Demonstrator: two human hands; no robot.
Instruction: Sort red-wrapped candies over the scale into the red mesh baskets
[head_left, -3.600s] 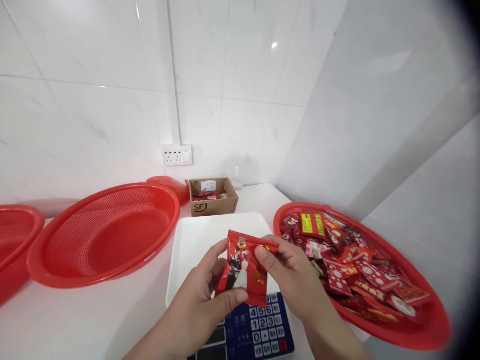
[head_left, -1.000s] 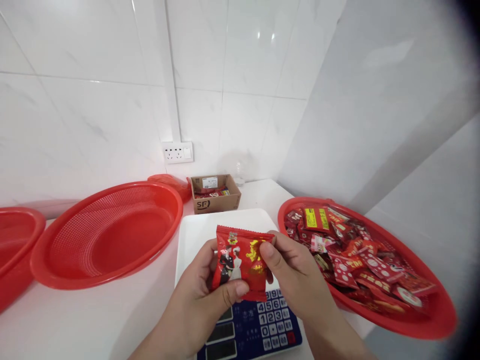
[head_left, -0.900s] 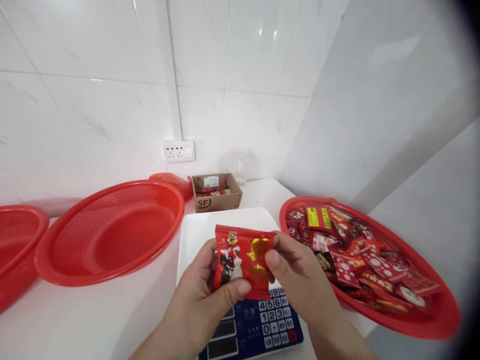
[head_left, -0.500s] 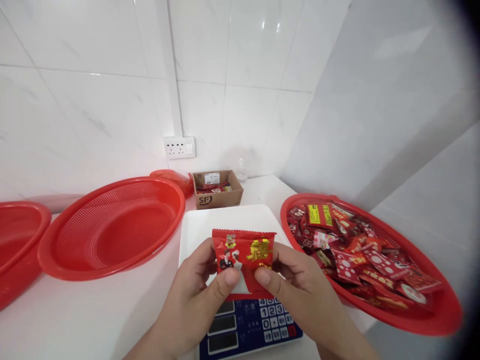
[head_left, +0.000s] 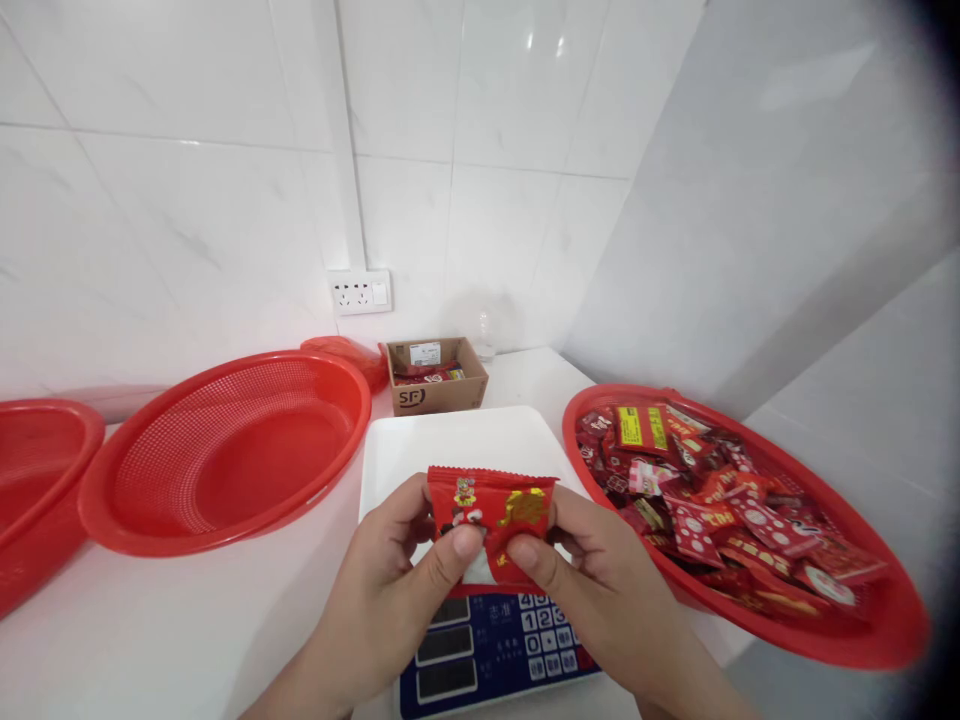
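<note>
Just above the scale (head_left: 457, 442), left hand (head_left: 386, 590) and right hand (head_left: 604, 575) each keep a pinching grip on the red packet (head_left: 491, 505), seemingly unopened, not yet laid down; the basket (head_left: 862, 655) right of the scale lies heaped.

Bright, even light falls from overhead. Small glare spots shine on the wall tiles (head_left: 540, 42). Shadows are soft. The far right edge darkens and blurs; straight lines bend outward.

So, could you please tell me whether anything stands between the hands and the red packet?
Nothing visible does. The left hand and right hand both pinch the red packet directly, bare skin on wrapper, above the near edge of the scale's white tray.
</note>
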